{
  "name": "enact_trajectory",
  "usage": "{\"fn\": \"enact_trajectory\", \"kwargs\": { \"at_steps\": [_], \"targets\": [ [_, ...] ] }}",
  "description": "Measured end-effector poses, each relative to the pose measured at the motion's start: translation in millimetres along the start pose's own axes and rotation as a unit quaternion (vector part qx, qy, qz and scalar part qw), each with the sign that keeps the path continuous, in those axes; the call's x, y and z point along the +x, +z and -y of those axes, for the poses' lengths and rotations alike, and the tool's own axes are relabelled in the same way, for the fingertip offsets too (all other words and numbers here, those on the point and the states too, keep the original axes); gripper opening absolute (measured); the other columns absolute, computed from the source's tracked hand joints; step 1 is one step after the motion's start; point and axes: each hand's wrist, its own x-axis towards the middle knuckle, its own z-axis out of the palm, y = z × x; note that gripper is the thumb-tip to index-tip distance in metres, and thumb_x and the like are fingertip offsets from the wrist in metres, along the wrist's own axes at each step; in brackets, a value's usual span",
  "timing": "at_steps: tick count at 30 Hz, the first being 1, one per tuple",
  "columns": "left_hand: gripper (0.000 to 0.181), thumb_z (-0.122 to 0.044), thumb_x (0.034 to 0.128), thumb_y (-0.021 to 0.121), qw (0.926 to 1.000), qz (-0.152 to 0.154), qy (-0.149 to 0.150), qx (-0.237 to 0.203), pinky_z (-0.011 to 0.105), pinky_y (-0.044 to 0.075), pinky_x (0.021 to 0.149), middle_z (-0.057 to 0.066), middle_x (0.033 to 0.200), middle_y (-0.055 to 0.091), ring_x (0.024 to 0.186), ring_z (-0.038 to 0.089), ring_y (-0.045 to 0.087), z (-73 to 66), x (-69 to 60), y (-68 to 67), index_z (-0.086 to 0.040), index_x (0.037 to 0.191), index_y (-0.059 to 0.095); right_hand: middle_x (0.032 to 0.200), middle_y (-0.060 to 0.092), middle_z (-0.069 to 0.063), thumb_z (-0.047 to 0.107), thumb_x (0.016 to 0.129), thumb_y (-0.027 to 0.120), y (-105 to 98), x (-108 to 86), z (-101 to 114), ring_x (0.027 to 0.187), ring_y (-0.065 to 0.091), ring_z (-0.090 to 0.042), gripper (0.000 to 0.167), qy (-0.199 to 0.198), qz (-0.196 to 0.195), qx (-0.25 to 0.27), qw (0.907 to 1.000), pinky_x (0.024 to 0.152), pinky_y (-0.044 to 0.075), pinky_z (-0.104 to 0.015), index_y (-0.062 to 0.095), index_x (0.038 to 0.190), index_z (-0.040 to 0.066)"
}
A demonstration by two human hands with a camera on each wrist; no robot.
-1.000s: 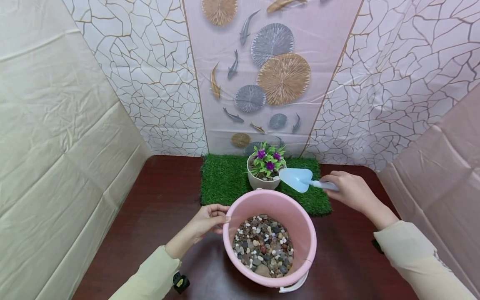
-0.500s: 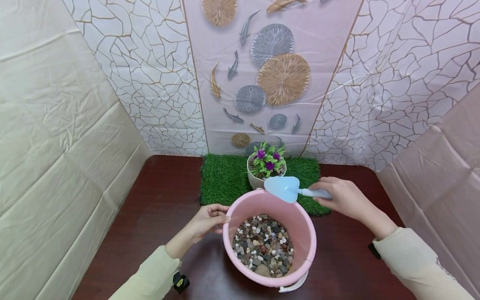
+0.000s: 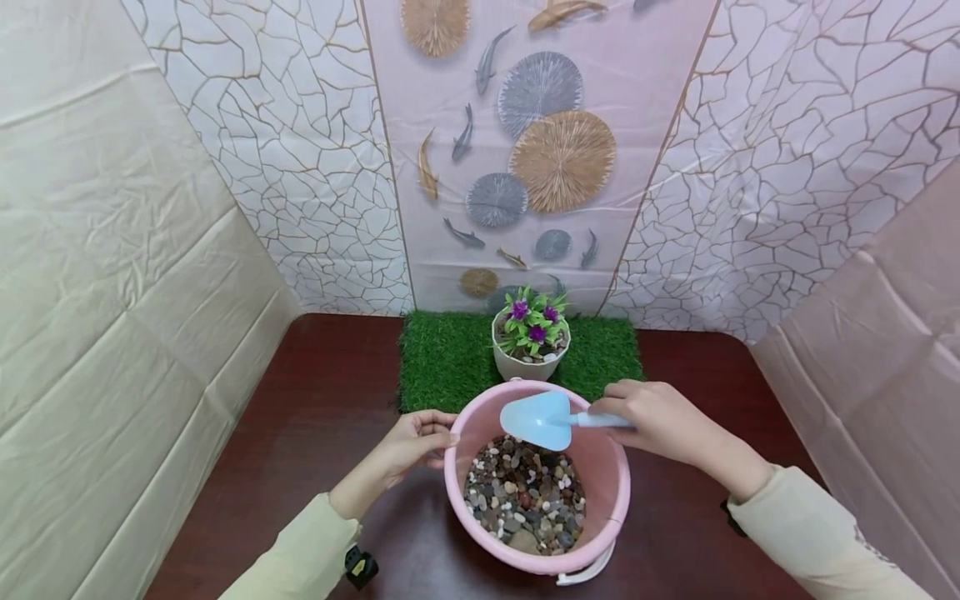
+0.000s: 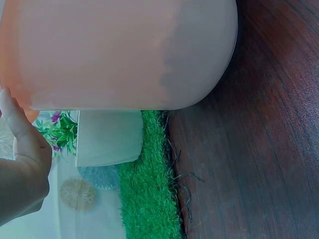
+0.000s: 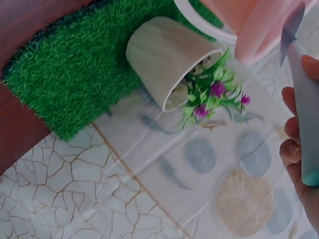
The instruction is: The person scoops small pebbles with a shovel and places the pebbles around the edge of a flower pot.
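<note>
My left hand grips the left rim of a pink bucket, thumb over the edge. Inside the bucket lie many mixed pebbles. My right hand holds the handle of a light blue trowel, whose blade hangs over the far part of the bucket's opening, above the pebbles. The right wrist view shows the fingers around the grey-blue handle. In the left wrist view, the left hand is at the rim end of the bucket.
Behind the bucket, a white pot with purple flowers stands on a green grass mat. The dark red table is bordered by a patterned backdrop and side cloths. A white bucket handle hangs at the near side.
My right hand has brought the trowel left and nearer, from beside the flower pot to over the bucket. The left hand has kept its hold on the rim.
</note>
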Motion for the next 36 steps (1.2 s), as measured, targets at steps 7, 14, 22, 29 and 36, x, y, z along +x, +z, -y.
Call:
{"fn": "enact_trajectory", "kwargs": {
  "at_steps": [7,14,22,29,36],
  "targets": [
    [0.045,-0.004,0.0835,0.062,1.0,0.001,0.002,0.002,0.015,0.056,0.055,-0.004,0.077,0.062,0.065,0.006,0.063,1.1,0.4,-0.7,0.013,0.123,0.05,0.07,0.055,0.004,0.012,0.062,0.083,8.9,3.5,16.0,0.063,0.053,-0.011,0.029,-0.04,0.048,-0.057,0.9964,0.048,0.044,-0.021,0.069,0.088,0.014],
    [0.045,-0.003,0.0834,0.061,1.0,0.001,0.0,-0.006,0.015,0.055,0.054,-0.003,0.078,0.063,0.064,0.005,0.062,1.2,-0.5,-1.2,0.013,0.124,0.049,0.063,0.05,0.005,0.015,0.069,0.073,17.8,10.5,29.1,0.058,0.048,-0.011,0.011,-0.089,0.071,-0.127,0.9854,0.041,0.033,-0.019,0.062,0.07,0.016],
    [0.044,-0.003,0.0843,0.061,1.0,0.004,0.001,-0.001,0.015,0.056,0.055,-0.004,0.079,0.063,0.066,0.005,0.063,1.0,-0.3,-1.0,0.013,0.124,0.049,0.059,0.049,0.007,0.025,0.073,0.072,32.5,16.9,31.3,0.052,0.041,-0.01,0.02,-0.117,0.067,-0.168,0.9765,0.038,0.029,-0.018,0.058,0.061,0.019],
    [0.044,-0.002,0.0839,0.06,1.0,0.001,-0.002,-0.002,0.015,0.056,0.055,-0.005,0.079,0.063,0.066,0.005,0.063,1.1,0.3,-1.2,0.013,0.124,0.049,0.059,0.051,0.006,0.028,0.076,0.072,42.3,18.8,31.5,0.052,0.044,-0.011,0.019,-0.115,0.089,-0.172,0.9744,0.04,0.033,-0.02,0.062,0.062,0.021],
    [0.044,-0.003,0.0836,0.061,1.0,0.003,-0.004,-0.004,0.015,0.056,0.055,-0.005,0.078,0.063,0.066,0.005,0.063,0.7,0.1,-1.9,0.013,0.123,0.049,0.06,0.053,0.006,0.027,0.079,0.068,52.7,21.4,29.2,0.053,0.046,-0.012,0.016,-0.117,0.111,-0.137,0.9774,0.044,0.036,-0.021,0.064,0.064,0.023]
  ]
}}
